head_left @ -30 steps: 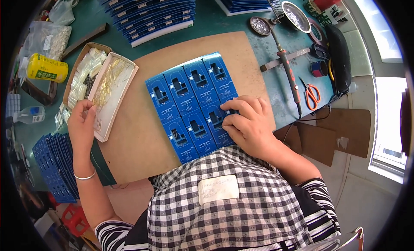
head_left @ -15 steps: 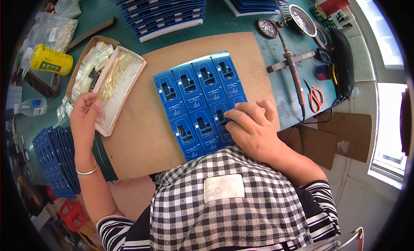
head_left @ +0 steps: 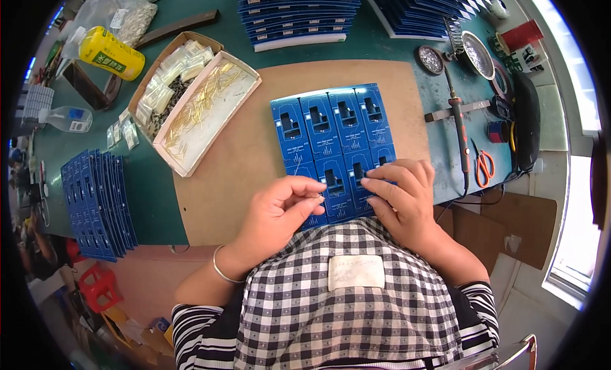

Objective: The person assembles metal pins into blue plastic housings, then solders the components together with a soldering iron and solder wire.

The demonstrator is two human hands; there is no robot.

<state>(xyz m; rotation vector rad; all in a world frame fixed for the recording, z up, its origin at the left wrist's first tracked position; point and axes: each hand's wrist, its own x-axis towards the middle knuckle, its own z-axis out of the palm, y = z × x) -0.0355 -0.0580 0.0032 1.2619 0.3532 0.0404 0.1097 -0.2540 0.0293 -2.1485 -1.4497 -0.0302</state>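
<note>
A blue circuit board panel (head_left: 328, 141), divided into several identical sections with dark cutouts, lies on the brown board (head_left: 223, 198) in front of me. Over its near left corner, my left hand (head_left: 270, 211) is closed in a pinch on thin metal pins; their fine ends barely show at the fingertips. My right hand (head_left: 408, 195) rests on the panel's near right part, fingers bent and tips apart, with nothing visible between them. Beyond my left hand stands a narrow white box (head_left: 238, 93) with many loose gold-coloured pins (head_left: 194, 112).
A carton (head_left: 143, 106) of small plastic bags adjoins the pin box. Stacked blue panels stand at the left (head_left: 98, 204) and far side (head_left: 296, 17). To the right lie a soldering iron (head_left: 459, 128), orange-handled scissors (head_left: 485, 166) and metal dishes (head_left: 477, 55). A yellow bottle (head_left: 111, 54) is far left.
My left hand has left the pin box and come right to the panel, still pinching. My right hand stays on the panel, its fingers more bent. The whole view has shifted.
</note>
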